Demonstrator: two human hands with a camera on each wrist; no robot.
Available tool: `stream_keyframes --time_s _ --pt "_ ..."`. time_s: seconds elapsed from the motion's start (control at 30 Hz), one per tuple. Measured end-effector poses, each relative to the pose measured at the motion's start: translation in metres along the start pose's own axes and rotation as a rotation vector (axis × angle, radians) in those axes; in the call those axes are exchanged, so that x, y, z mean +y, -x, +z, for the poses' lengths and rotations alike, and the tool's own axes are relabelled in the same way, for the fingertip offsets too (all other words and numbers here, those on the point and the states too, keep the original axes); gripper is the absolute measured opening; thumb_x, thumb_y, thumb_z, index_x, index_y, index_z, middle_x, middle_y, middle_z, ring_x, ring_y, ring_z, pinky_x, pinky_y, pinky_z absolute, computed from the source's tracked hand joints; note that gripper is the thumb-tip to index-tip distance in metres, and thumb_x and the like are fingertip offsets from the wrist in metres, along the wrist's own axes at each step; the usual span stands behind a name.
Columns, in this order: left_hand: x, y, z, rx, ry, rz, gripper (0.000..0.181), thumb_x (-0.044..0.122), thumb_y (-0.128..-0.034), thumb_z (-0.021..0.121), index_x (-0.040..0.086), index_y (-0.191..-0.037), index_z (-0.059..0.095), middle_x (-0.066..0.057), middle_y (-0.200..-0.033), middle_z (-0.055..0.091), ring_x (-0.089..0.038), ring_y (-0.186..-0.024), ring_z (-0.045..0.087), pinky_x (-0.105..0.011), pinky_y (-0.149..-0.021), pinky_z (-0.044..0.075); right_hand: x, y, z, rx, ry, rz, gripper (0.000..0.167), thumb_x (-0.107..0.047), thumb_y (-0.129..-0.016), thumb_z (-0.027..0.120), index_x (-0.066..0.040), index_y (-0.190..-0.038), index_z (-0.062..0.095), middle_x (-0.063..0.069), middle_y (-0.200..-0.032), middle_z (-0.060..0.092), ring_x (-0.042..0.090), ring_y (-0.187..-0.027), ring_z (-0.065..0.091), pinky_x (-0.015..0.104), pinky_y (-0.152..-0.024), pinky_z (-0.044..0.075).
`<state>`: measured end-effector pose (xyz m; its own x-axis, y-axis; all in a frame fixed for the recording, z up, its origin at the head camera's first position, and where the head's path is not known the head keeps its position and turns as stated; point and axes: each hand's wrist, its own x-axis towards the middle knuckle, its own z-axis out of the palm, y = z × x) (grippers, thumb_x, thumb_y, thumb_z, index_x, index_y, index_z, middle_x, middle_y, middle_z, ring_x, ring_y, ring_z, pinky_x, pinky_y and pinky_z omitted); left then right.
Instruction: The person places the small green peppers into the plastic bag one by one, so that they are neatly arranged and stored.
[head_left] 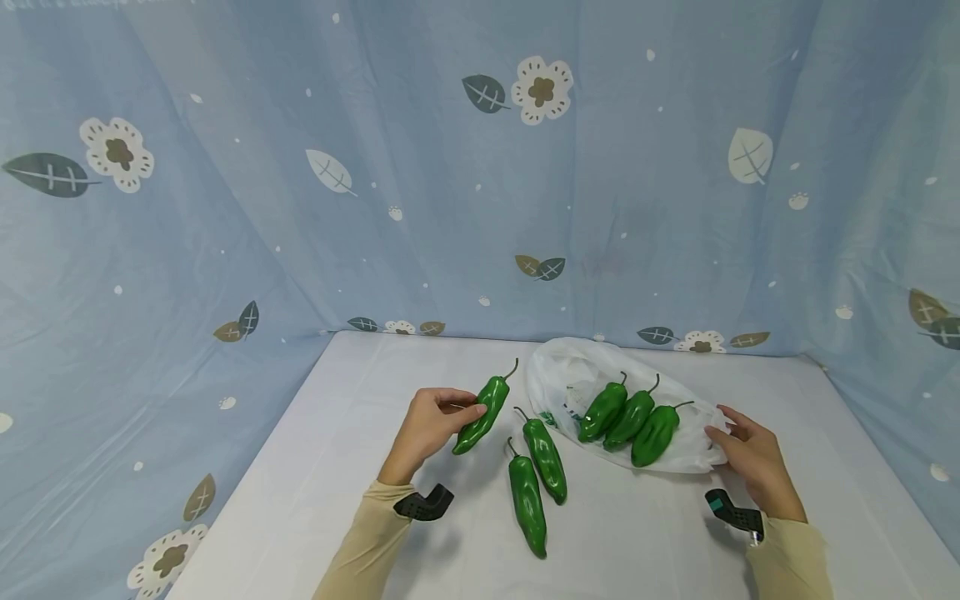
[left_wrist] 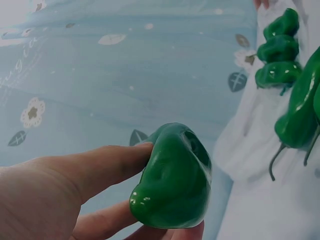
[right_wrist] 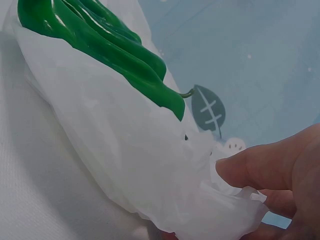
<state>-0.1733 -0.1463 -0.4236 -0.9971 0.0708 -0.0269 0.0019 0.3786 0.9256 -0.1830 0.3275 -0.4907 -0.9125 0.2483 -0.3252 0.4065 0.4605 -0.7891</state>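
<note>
My left hand [head_left: 433, 425] pinches a green pepper [head_left: 483, 414] between thumb and fingers, above the table, its stem pointing up to the right. In the left wrist view the pepper [left_wrist: 172, 177] shows its blunt end. My right hand [head_left: 752, 454] holds the right edge of a white plastic bag [head_left: 693, 454]; the right wrist view shows the thumb [right_wrist: 250, 167] on the near side of the crumpled plastic [right_wrist: 125, 150], other fingers partly hidden behind it. Three green peppers [head_left: 630, 418] lie side by side on the bag, stems pointing up and right.
Two more green peppers, one [head_left: 545, 460] and another [head_left: 528, 506] nearer the front, lie on the white table [head_left: 622, 533] between the hands. A blue patterned curtain [head_left: 450, 167] rises behind the table and along its sides.
</note>
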Motion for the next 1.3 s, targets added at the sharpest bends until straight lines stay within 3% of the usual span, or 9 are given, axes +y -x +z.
stream_keyframes --time_s 0.23,0.33,0.4,0.5,0.63,0.9,1.13,1.3 --pt "0.003 -0.007 0.004 -0.003 0.009 0.017 0.028 0.028 -0.0898 0.082 0.011 -0.112 0.080 -0.008 -0.110 0.079 -0.018 -0.095 0.076 -0.032 -0.076 0.062 0.002 0.000 0.000 -0.006 -0.003 0.004 0.072 -0.036 -0.107 0.050 -0.006 -0.165 0.019 0.039 -0.160 0.025 0.047 -0.132 0.043 0.019 -0.075 0.048" --pt "0.005 -0.010 0.006 -0.001 0.007 0.024 0.028 0.028 -0.0901 0.082 0.011 -0.113 0.080 -0.007 -0.110 0.079 -0.017 -0.095 0.076 -0.031 -0.076 0.061 0.002 0.000 0.000 -0.012 -0.005 0.001 0.073 -0.036 -0.107 0.050 -0.006 -0.165 0.018 0.040 -0.160 0.024 0.048 -0.133 0.043 0.019 -0.075 0.049" --pt "0.007 -0.013 0.007 0.000 0.003 0.033 0.028 0.027 -0.0906 0.081 0.011 -0.113 0.080 -0.007 -0.110 0.079 -0.017 -0.095 0.075 -0.031 -0.076 0.061 0.001 0.000 0.000 -0.013 -0.001 0.002 0.073 -0.037 -0.107 0.050 -0.006 -0.165 0.018 0.041 -0.160 0.023 0.049 -0.135 0.043 0.022 -0.078 0.051" --pt "0.010 -0.016 0.009 0.001 0.001 0.044 0.027 0.027 -0.0909 0.081 0.011 -0.113 0.080 -0.007 -0.110 0.079 -0.018 -0.096 0.075 -0.032 -0.076 0.061 0.001 0.000 0.001 -0.009 -0.001 0.009 0.073 -0.036 -0.107 0.050 -0.007 -0.165 0.018 0.041 -0.161 0.022 0.050 -0.137 0.041 0.040 -0.091 0.058" --pt "0.013 -0.020 0.010 0.003 -0.002 0.055 0.027 0.028 -0.0910 0.081 0.011 -0.113 0.080 -0.007 -0.109 0.079 -0.018 -0.095 0.075 -0.033 -0.077 0.062 0.001 0.000 0.002 -0.006 -0.013 0.018 0.074 -0.037 -0.107 0.051 -0.007 -0.165 0.018 0.041 -0.162 0.020 0.053 -0.141 0.038 0.060 -0.110 0.048" --pt "0.018 -0.029 0.013 0.008 -0.017 0.078 0.029 0.031 -0.0900 0.082 0.013 -0.112 0.080 -0.007 -0.110 0.079 -0.019 -0.097 0.075 -0.032 -0.078 0.062 0.001 -0.001 0.002 -0.002 -0.014 0.014 0.073 -0.036 -0.107 0.050 -0.006 -0.165 0.018 0.041 -0.161 0.021 0.053 -0.141 0.037 0.063 -0.114 0.043" --pt "0.024 -0.035 0.016 -0.009 -0.019 0.111 0.029 0.030 -0.0920 0.080 0.011 -0.114 0.079 -0.008 -0.110 0.079 -0.020 -0.097 0.075 -0.032 -0.077 0.062 0.001 0.000 0.000 -0.001 0.012 0.010 0.072 -0.036 -0.107 0.049 -0.005 -0.165 0.018 0.040 -0.160 0.024 0.049 -0.134 0.040 0.052 -0.102 0.053" --pt "0.028 -0.039 0.018 -0.014 -0.019 0.132 0.029 0.030 -0.0928 0.079 0.010 -0.114 0.079 -0.010 -0.109 0.079 -0.019 -0.095 0.075 -0.031 -0.076 0.062 -0.001 0.001 0.000 -0.006 -0.001 0.010 0.073 -0.037 -0.107 0.049 -0.006 -0.165 0.018 0.041 -0.160 0.023 0.050 -0.136 0.040 0.057 -0.107 0.050"
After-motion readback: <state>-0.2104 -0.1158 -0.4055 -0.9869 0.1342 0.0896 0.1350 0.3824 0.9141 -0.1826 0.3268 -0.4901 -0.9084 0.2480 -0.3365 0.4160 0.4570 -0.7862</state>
